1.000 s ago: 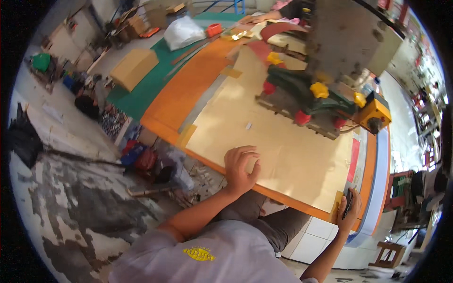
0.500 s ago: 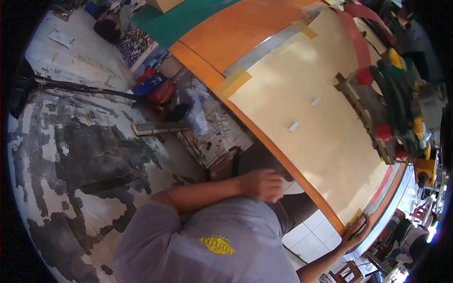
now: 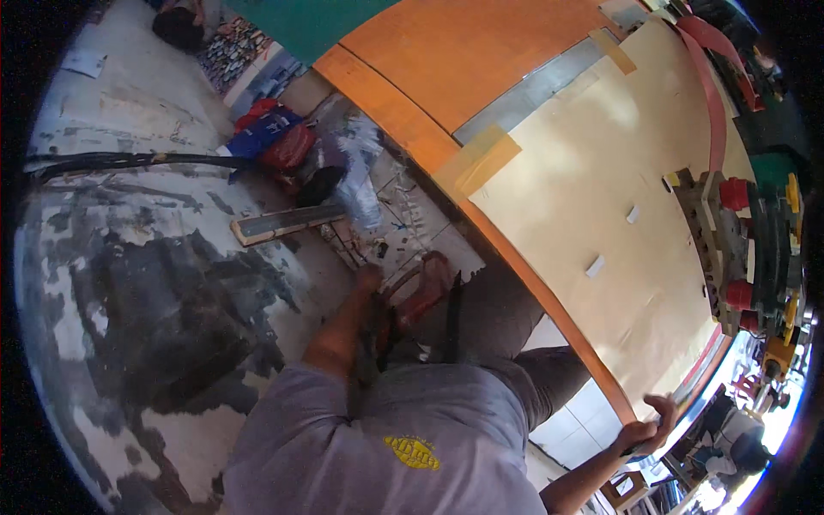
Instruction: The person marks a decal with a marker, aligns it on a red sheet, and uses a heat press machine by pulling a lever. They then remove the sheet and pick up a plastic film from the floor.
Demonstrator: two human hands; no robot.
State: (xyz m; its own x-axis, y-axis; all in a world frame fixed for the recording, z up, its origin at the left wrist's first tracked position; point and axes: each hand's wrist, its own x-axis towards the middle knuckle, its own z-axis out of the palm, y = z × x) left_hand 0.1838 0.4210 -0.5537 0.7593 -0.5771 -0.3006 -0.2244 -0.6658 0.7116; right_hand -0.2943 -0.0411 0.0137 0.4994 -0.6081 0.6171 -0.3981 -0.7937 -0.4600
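The grey floor (image 3: 184, 296) is the biggest thing, with dark and pale patches all over it. Next comes the table (image 3: 489, 64), which is bright orange and fills the top and middle. A big cream sheet (image 3: 584, 172) lies flat on the table, right up near its front edge. The person wears a grey shirt (image 3: 343, 463) with a yellow mark on it, and dark trousers (image 3: 493, 313). A green machine (image 3: 764, 249) with red and yellow parts sits over the far right side of the sheet. A long thin bar (image 3: 287, 223) lies on the floor. A red thing (image 3: 427, 292) is down by the person's left side, lower than the table. Yellow tape (image 3: 489, 163) is on the sheet's near left corner. The right hand (image 3: 650, 431) is at the table's near right corner, with its fingers loosely bent, and I can't tell if it holds anything. The left hand (image 3: 369, 276) is low, near the red thing; it is blurry, so I can't tell if it is open or closed. Two tiny white bits (image 3: 595, 266) lie on the sheet.
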